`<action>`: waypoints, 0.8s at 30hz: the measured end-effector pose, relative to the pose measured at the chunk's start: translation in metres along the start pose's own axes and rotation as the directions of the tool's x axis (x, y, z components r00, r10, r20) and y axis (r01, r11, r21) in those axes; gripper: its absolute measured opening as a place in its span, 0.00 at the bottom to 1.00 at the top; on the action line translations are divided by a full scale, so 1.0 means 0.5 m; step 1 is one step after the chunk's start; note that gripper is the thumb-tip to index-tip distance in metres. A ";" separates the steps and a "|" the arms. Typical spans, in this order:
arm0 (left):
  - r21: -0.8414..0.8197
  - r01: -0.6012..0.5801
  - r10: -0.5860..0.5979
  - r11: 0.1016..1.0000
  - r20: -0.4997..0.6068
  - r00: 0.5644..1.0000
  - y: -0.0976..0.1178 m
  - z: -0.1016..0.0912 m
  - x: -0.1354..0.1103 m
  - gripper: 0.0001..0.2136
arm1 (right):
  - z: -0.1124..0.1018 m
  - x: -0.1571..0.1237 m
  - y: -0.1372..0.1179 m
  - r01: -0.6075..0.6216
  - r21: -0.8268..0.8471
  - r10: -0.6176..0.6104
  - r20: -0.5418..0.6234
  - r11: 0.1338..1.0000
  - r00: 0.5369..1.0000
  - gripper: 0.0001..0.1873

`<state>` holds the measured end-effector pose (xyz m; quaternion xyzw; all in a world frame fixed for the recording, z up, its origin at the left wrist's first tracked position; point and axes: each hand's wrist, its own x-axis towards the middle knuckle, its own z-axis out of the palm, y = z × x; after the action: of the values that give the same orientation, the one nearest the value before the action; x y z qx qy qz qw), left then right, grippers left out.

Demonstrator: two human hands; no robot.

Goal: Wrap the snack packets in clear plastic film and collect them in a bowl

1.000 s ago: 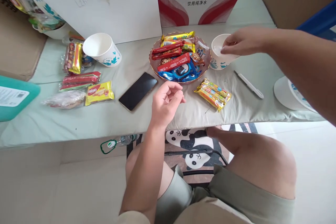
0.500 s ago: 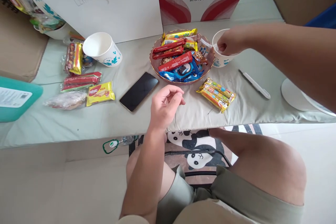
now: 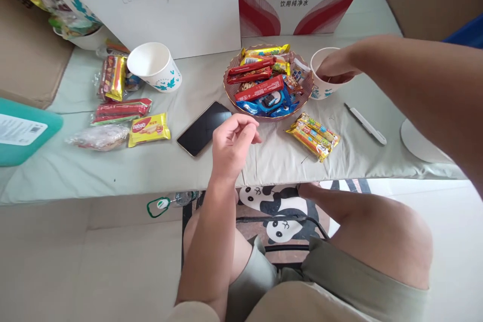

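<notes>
My right hand (image 3: 335, 66) reaches down into a white paper cup (image 3: 320, 91) with blue leaf prints. Its fingertips are hidden inside the cup, so what they hold, if anything, does not show. Left of that cup stands a gold-rimmed pink glass bowl (image 3: 231, 91) heaped with wrapped snacks in red, yellow and blue. My left hand (image 3: 234, 143) hovers before the bowl, loosely closed with thumb against the curled fingers and nothing visible in it. It partly covers a dark smartphone (image 3: 202, 131). A bundle of yellow snack packs (image 3: 314, 137) lies to its right on the cloth.
On the right lie a white box cutter (image 3: 366, 123) and a round white object (image 3: 418, 141). A second paper cup (image 3: 156, 68), a yellow wafer pack (image 3: 150, 130) and other snacks sit at left. White cartons (image 3: 294, 10) stand behind; a teal container (image 3: 26, 133) is far left.
My right hand has gone deeper into the paper cup, its fist no longer showing. My left hand stays loosely curled in nearly the same place. The view has shifted slightly.
</notes>
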<state>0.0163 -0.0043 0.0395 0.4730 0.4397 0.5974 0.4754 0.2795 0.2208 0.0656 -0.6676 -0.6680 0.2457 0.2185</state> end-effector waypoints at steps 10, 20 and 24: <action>-0.046 0.034 -0.035 0.998 -0.027 0.999 0.013 -0.018 -0.011 0.04 | 0.047 -0.402 0.011 0.101 -0.387 -0.110 -0.001 0.917 0.994 0.36; 0.131 0.286 -0.313 0.949 0.290 0.904 -0.053 0.070 -0.036 0.12 | 0.067 -0.493 0.055 -0.220 0.632 0.049 0.276 0.743 0.960 0.35; 0.006 0.422 -0.360 0.906 0.536 0.764 -0.081 0.123 -0.058 0.20 | 0.081 -0.517 0.047 -0.223 0.782 -0.123 0.355 0.582 0.927 0.28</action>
<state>0.0859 -0.0218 0.0061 0.4874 0.3467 0.3569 0.7175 0.2764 -0.0395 0.0284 -0.4531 -0.4905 0.6511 0.3609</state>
